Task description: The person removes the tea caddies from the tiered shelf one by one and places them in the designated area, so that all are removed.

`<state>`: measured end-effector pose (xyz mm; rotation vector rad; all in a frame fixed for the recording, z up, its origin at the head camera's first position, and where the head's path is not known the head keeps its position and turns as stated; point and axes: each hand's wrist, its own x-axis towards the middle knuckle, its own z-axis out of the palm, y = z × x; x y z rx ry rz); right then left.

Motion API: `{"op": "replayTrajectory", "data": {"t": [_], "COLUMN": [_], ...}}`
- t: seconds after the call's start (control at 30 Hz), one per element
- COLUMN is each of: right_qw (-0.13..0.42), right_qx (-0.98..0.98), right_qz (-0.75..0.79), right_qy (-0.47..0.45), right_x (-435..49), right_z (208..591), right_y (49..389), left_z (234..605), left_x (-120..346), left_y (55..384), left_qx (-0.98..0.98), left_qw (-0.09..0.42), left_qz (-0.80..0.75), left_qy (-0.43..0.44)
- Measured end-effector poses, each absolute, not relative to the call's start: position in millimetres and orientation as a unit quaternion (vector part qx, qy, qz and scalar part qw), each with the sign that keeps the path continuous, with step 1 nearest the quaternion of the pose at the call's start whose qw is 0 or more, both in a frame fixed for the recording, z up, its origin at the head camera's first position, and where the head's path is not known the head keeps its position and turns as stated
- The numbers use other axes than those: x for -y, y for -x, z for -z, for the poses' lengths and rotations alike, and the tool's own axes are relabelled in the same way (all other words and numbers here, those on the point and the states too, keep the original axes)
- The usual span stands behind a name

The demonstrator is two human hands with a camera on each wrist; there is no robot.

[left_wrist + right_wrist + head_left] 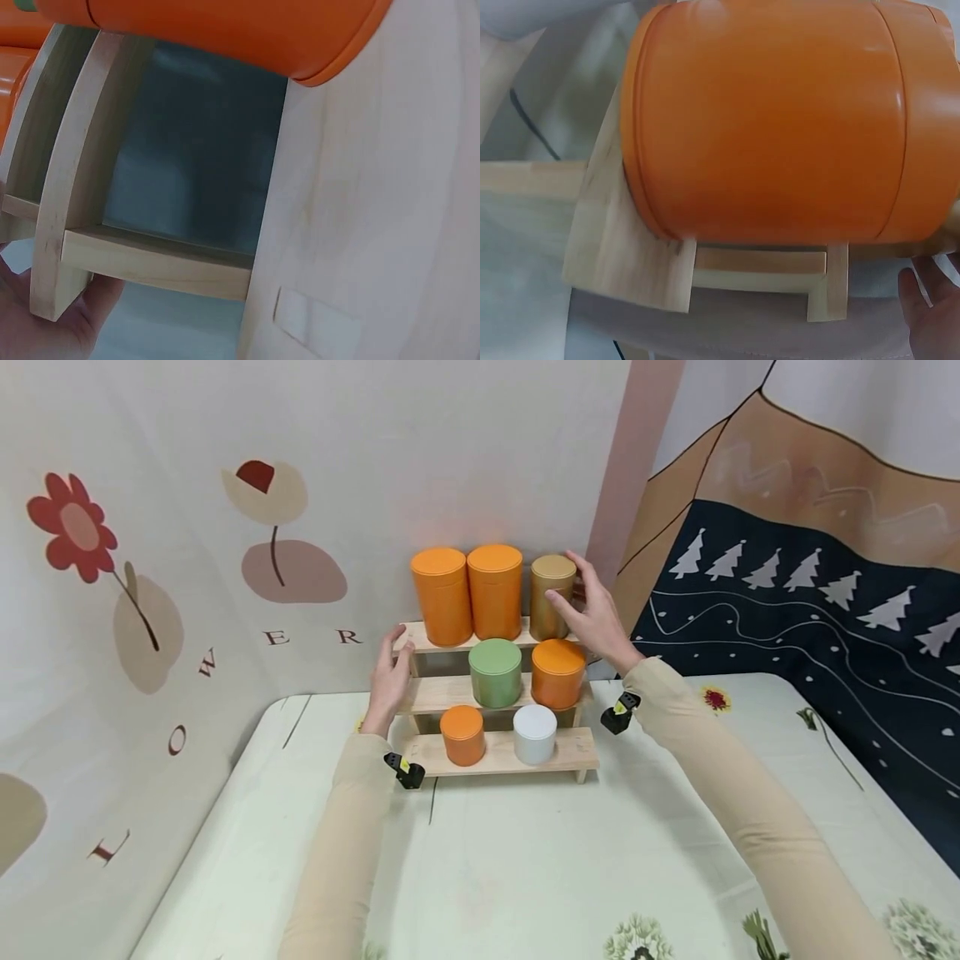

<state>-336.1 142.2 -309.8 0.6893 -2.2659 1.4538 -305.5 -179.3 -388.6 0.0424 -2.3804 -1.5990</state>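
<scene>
A three-tier wooden display rack (423, 695) bears several canisters. My left hand (386, 685) grips the left end of its top tier; in the left wrist view its thumb and fingers (52, 334) lie around the end of a board. At the right end of the top tier, my right hand (600, 620) holds a gold canister (546, 602) between thumb and fingers. Two tall orange canisters (442, 597) stand beside it. On the middle tier are a green canister (496, 675) and an orange one (557, 677), which fills most of the right wrist view.
Lowest on the rack are a small orange canister (463, 739) and a white one (535, 739). Beneath is a table with a pale floral cloth (510, 868). A printed fabric backdrop (375, 460) rises close behind the rack, and a dark one with trees (787, 618) stands at right.
</scene>
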Motion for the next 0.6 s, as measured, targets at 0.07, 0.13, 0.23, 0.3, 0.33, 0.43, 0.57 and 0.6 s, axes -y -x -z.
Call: {"op": "replayTrajectory", "data": {"t": [0.07, 0.13, 0.23, 0.3, 0.33, 0.43, 0.57, 0.6], "right_qw": [0.176, 0.173, 0.176, 0.18, 0.182, 0.19, 0.198, 0.2], "right_qx": [0.801, 0.8, 0.8, 0.8, 0.798, 0.793, 0.788, 0.787], "right_qz": [-0.521, -0.525, -0.527, -0.529, -0.53, -0.535, -0.537, -0.537], "right_qy": [-0.238, -0.232, -0.224, -0.22, -0.22, -0.222, -0.227, -0.227], "right_x": [-139.1, -135.9, -131.7, -131.4, -131.4, -134.3, -141.0, -142.9], "right_z": [304.2, 297.8, 288.4, 288.0, 288.0, 295.6, 310.6, 314.0], "right_y": [327.7, 318.1, 302.7, 299.8, 298.6, 305.4, 322.7, 326.3], "left_z": [389.0, 389.2, 388.9, 388.6, 388.5, 388.4, 388.2, 388.1], "left_x": [179.3, 179.6, 179.9, 179.7, 179.5, 178.9, 178.3, 178.1], "left_y": [306.2, 307.0, 307.6, 307.4, 307.1, 306.0, 304.7, 304.5], "left_qx": [0.823, 0.825, 0.825, 0.824, 0.823, 0.822, 0.821, 0.821], "left_qw": [0.136, 0.137, 0.14, 0.139, 0.138, 0.133, 0.133, 0.133], "left_qz": [0.551, 0.548, 0.547, 0.548, 0.55, 0.553, 0.555, 0.555], "left_qy": [-0.015, -0.017, -0.016, -0.016, -0.015, -0.014, -0.015, -0.015]}}
